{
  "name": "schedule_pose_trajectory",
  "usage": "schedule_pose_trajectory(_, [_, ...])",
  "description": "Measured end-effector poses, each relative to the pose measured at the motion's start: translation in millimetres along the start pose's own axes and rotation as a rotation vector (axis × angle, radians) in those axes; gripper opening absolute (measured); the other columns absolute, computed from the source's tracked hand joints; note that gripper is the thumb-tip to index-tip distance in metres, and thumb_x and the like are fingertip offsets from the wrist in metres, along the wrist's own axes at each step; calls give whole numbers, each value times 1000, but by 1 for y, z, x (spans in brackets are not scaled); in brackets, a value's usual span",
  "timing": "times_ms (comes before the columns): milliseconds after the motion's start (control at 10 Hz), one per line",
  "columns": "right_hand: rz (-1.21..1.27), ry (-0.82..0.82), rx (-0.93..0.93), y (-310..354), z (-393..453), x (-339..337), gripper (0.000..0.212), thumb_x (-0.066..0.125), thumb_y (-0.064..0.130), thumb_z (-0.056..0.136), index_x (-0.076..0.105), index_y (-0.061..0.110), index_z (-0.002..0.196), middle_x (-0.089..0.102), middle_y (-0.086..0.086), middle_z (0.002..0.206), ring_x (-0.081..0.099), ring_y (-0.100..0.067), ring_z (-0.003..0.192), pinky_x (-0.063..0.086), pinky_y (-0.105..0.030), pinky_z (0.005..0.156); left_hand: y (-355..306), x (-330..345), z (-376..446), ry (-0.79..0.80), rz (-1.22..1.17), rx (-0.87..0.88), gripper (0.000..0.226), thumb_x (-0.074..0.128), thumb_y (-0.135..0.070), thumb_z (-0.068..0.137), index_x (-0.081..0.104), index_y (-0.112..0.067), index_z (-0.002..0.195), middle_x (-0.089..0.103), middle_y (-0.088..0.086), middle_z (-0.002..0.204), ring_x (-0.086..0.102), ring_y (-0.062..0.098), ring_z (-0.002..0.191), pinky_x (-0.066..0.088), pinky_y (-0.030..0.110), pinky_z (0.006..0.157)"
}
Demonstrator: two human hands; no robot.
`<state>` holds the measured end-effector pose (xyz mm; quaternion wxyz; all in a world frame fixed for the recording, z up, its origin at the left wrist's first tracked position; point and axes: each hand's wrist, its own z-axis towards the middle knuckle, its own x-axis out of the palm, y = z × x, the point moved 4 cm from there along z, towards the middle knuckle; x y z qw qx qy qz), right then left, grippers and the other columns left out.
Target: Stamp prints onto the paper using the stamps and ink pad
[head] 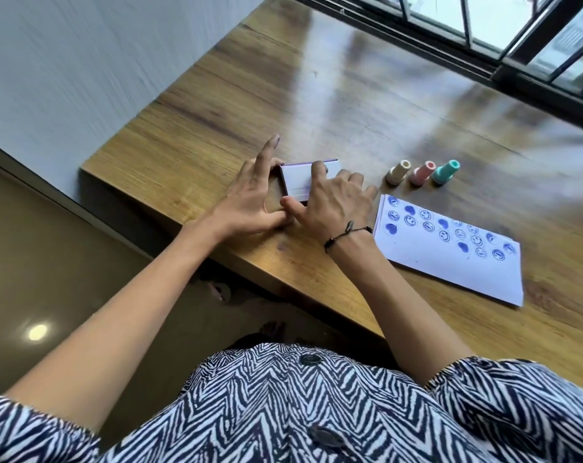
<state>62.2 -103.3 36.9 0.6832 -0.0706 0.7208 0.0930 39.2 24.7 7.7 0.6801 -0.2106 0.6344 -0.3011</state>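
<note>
The ink pad (300,182), a flat white box with a purple edge, lies on the wooden table (367,105) with its lid down. My left hand (250,198) holds its left side, index finger raised. My right hand (330,202) presses on its top, thumb at the near corner. To the right stand three stamps: cream (398,172), pink (422,173) and teal (445,172). The white paper (450,262), lying near my right wrist, carries several blue smiley and heart prints.
The table's left edge (123,162) runs close to my left hand, with a white wall beyond. A dark window frame (483,58) borders the far right. The floor lies below at the left.
</note>
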Motion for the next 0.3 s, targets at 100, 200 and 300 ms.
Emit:
schedule_pose_trajectory(100, [20, 10, 21, 1, -3, 2, 68, 48, 63, 77, 40, 12, 121, 53, -24, 115, 45, -36, 109, 37, -48, 85, -2, 0, -1, 2, 9, -5, 110, 77, -19, 65, 0, -9, 144, 45, 13, 135, 36, 29, 122, 19, 11, 91])
schedule_pose_trajectory(200, [45, 34, 30, 0, -3, 0, 71, 50, 65, 75, 39, 13, 121, 50, -22, 118, 44, -36, 111, 38, -49, 84, 0, -1, 0, 18, -36, -5, 110, 77, -18, 65, -1, -12, 144, 43, 12, 137, 34, 28, 125, 20, 17, 99])
schedule_pose_trajectory(300, [133, 13, 44, -7, -3, -9, 77, 50, 71, 70, 37, 16, 122, 47, -17, 122, 44, -36, 110, 38, -47, 80, -2, -4, -6, 87, -56, -67, 112, 80, -28, 65, 1, -17, 144, 34, 12, 144, 27, 26, 133, 19, 27, 107])
